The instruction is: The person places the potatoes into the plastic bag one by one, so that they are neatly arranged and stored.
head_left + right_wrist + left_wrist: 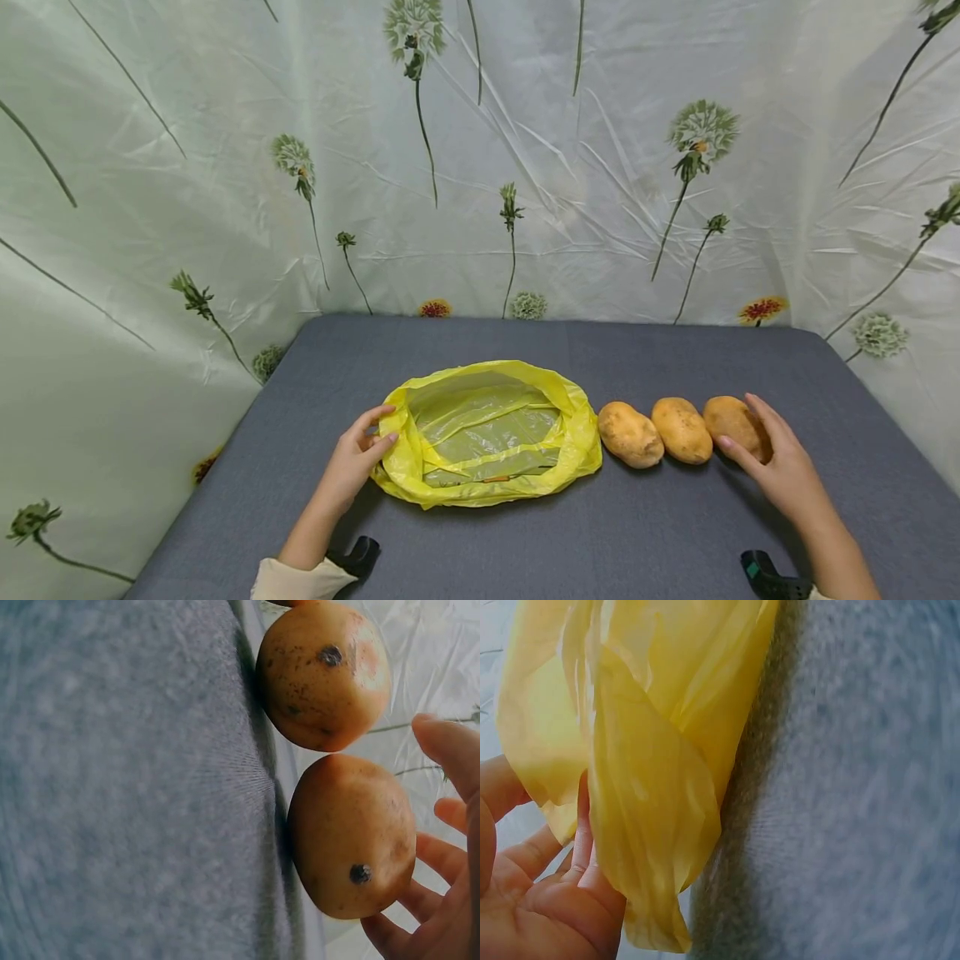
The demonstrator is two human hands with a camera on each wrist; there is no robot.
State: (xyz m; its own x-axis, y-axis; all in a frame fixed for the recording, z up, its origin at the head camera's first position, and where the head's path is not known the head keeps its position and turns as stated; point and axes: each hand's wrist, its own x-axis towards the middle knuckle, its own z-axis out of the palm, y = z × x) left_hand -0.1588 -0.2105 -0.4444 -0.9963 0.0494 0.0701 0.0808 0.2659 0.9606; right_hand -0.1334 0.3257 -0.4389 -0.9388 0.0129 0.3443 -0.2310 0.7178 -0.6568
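A yellow plastic bag [401, 454] lies in the middle of the table with its wide mouth spread and facing up. At its left rim is my left hand [352, 458], thumb and fingertips apart against the plastic; in the left wrist view some fingers [583, 832] are partly behind a fold of the bag [649, 787]. Three potatoes stand in a row right of the bag: the left potato [630, 435], the middle potato [681, 430] and the right potato [731, 423]. My right hand [783, 467] spreads around the right potato [352, 836], its thumb apart from the skin in the right wrist view.
A grey cloth-covered table [562, 550] bears everything. Behind and to the left hangs a pale curtain [600, 167] printed with dandelions. Black straps with dark devices [360, 557] sit at both wrists.
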